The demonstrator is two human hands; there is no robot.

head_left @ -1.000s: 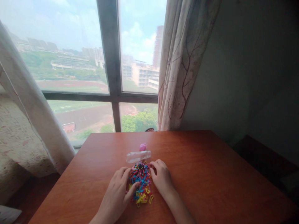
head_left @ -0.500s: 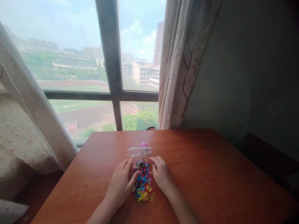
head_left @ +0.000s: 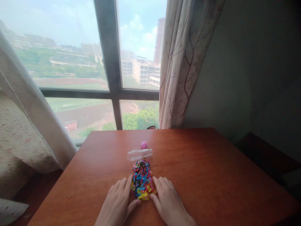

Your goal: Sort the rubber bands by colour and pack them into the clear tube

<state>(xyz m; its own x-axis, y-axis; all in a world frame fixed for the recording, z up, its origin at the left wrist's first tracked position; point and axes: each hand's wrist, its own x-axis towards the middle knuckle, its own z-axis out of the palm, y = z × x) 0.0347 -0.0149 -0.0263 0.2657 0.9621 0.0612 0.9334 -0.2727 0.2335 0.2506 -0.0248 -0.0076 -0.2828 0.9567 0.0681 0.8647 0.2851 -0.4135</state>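
Note:
A pile of small colourful rubber bands (head_left: 142, 179), mostly blue, yellow, black, pink and red, lies on the wooden table. My left hand (head_left: 118, 197) rests along the pile's left side, fingers stretched forward and the thumb at its near edge. On the right side lies my right hand (head_left: 166, 196), its fingers extended and the thumb touching the near right bands. Both hands are open and flank the heap without gripping it. Just beyond the pile a clear plastic bottle (head_left: 139, 154) is on its side. Behind that sits a small pink object (head_left: 144, 144), its kind unclear.
The brown wooden table (head_left: 207, 175) reaches to the window (head_left: 113, 94) at the back. Patterned curtains (head_left: 182, 69) hang on both sides of the glass. A dark piece of furniture (head_left: 263, 153) stands beyond the table's right edge.
Both hands have drawn back toward me along the pile, their thumbs now at its near end. The pile looks more gathered, with the stray yellow band at its right pushed in closer.

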